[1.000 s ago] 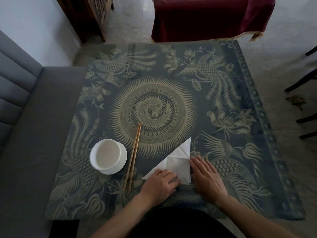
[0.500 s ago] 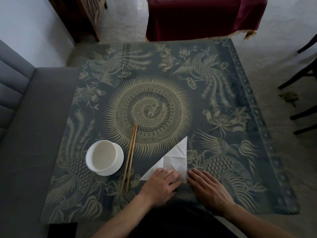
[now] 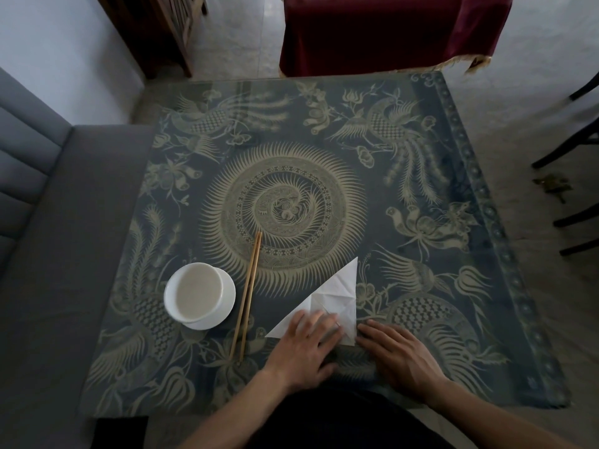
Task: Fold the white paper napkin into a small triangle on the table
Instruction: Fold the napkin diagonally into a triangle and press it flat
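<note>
The white paper napkin (image 3: 337, 291) lies folded as a creased triangle near the front of the patterned table (image 3: 453, 286), its tip pointing away from me. My left hand (image 3: 308, 346) rests flat on the napkin's near part, fingers spread and pressing it down. My right hand (image 3: 398, 354) lies flat on the table just right of the napkin, its fingertips at the napkin's lower right corner. The napkin's near edge is hidden under my left hand.
A white bowl on a saucer (image 3: 199, 294) stands left of the napkin, with a pair of wooden chopsticks (image 3: 248, 294) between them. A grey sofa (image 3: 48, 254) runs along the left. A dark red covered table (image 3: 372, 30) stands beyond the far edge, chair legs (image 3: 577, 150) at right.
My right hand has slid toward me and off the napkin's right edge onto the table. My left hand stays pressed on the napkin. The camera view shifted slightly.
</note>
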A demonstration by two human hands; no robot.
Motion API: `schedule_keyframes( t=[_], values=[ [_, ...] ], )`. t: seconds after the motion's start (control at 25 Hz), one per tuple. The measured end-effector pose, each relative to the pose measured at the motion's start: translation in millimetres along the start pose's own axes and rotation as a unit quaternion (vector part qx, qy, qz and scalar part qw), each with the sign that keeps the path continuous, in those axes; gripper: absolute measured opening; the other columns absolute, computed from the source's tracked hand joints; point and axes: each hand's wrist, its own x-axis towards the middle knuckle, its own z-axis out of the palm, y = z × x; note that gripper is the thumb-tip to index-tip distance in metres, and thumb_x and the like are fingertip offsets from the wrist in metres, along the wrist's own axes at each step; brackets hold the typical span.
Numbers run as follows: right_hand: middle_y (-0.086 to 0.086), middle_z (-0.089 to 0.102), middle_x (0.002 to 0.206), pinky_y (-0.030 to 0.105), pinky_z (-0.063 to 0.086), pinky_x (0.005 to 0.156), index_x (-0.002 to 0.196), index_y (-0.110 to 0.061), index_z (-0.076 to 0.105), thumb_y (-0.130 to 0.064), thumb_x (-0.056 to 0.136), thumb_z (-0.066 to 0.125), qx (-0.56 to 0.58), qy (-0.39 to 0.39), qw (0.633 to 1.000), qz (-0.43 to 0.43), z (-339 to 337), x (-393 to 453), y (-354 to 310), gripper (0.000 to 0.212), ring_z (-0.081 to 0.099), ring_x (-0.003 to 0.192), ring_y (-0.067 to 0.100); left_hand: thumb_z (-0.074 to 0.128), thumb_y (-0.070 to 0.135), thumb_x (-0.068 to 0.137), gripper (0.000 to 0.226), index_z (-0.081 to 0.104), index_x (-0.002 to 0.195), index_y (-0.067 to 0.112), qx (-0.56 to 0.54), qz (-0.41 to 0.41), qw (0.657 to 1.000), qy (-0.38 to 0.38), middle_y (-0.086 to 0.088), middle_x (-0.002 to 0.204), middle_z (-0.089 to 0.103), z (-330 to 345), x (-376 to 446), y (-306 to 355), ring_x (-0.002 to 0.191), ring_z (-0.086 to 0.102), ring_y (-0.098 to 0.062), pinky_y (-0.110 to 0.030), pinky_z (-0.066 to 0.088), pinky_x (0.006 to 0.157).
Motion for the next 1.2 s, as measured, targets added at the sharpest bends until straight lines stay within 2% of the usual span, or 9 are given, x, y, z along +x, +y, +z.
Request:
schedule_keyframes(
  t=[0.08,0.16,0.24,0.36,0.52,0.72,0.92,1.12,1.2],
  values=[
    [0.003,0.062,0.131,0.035,0.047,0.089,0.125,-0.017,0.063,-0.022,0.085,0.052,0.016,0.020,0.999,0.046,-5,19,-5,0.042,0.059,0.117,0.024,0.041,0.053,0.094,0.068,0.035,0.148,0.012,-0.025,-0.043,0.998,0.027,-0.010,0.158,0.030,0,-2,-3,0.145,0.023,-0.031,-0.051,0.025,0.115],
    [0.007,0.055,0.140,0.041,0.045,0.099,0.133,-0.012,0.056,-0.026,0.087,0.047,-0.013,0.015,0.996,0.082,-4,49,-14,0.049,0.051,0.128,0.027,0.030,0.050,0.099,0.070,0.019,0.153,0.007,-0.045,-0.078,0.995,0.036,-0.011,0.162,0.012,0,-3,-5,0.149,0.006,-0.028,-0.046,0.009,0.116],
    [0.012,0.033,0.155,0.048,0.032,0.113,0.146,-0.007,0.039,-0.035,0.094,0.040,-0.045,-0.035,0.994,0.089,-1,79,-22,0.059,0.029,0.143,0.028,0.024,0.050,0.100,0.072,0.007,0.153,0.005,-0.052,-0.086,0.994,0.035,-0.010,0.162,0.000,1,-1,-8,0.148,-0.005,-0.024,-0.040,0.002,0.116],
    [0.010,0.004,0.162,0.049,0.009,0.120,0.154,-0.007,0.014,-0.048,0.101,0.026,-0.075,-0.113,0.987,0.083,9,105,-19,0.068,-0.001,0.149,0.026,0.020,0.051,0.099,0.073,-0.002,0.153,0.007,-0.073,-0.100,0.992,0.018,-0.007,0.161,-0.011,4,0,-11,0.147,-0.017,-0.019,-0.038,-0.005,0.117],
    [0.005,-0.009,0.162,0.048,-0.007,0.119,0.154,-0.012,-0.002,-0.059,0.099,0.014,-0.083,-0.159,0.980,0.086,19,108,-4,0.074,-0.016,0.147,0.023,0.024,0.050,0.100,0.072,0.002,0.154,0.008,-0.074,-0.118,0.990,0.010,-0.008,0.161,-0.008,9,-10,-16,0.147,-0.011,-0.024,-0.039,-0.004,0.115],
    [0.000,-0.028,0.157,0.045,-0.017,0.116,0.150,-0.016,-0.020,-0.064,0.095,0.000,-0.060,-0.153,0.966,0.202,18,108,21,0.076,-0.032,0.141,0.014,0.035,0.050,0.097,0.073,0.023,0.151,0.004,-0.050,-0.148,0.988,0.015,-0.013,0.160,0.010,19,-43,-19,0.147,-0.004,-0.020,-0.043,0.007,0.112],
    [-0.006,-0.023,0.159,0.053,-0.020,0.113,0.149,-0.022,-0.025,-0.065,0.092,-0.008,-0.074,-0.155,0.956,0.239,11,109,40,0.072,-0.031,0.142,0.018,0.038,0.053,0.096,0.075,0.017,0.151,0.006,-0.049,-0.153,0.987,0.010,-0.003,0.158,-0.018,30,-73,-25,0.145,-0.007,-0.018,-0.045,0.008,0.111],
    [-0.006,-0.026,0.159,0.055,-0.020,0.113,0.150,-0.022,-0.022,-0.066,0.091,-0.007,-0.071,-0.151,0.953,0.254,19,110,36,0.075,-0.031,0.142,0.020,0.042,0.055,0.092,0.076,0.034,0.148,0.003,-0.012,-0.144,0.990,0.005,-0.015,0.159,0.023,29,-84,-32,0.146,0.004,-0.023,-0.043,0.018,0.109],
    [-0.004,-0.029,0.158,0.054,-0.020,0.113,0.150,-0.020,-0.024,-0.065,0.092,-0.005,-0.062,-0.147,0.950,0.270,19,111,36,0.076,-0.032,0.141,0.020,0.042,0.056,0.092,0.076,0.037,0.146,0.002,-0.002,-0.126,0.992,0.007,-0.016,0.155,0.030,28,-90,-35,0.145,0.010,-0.026,-0.041,0.016,0.110]
  ],
)
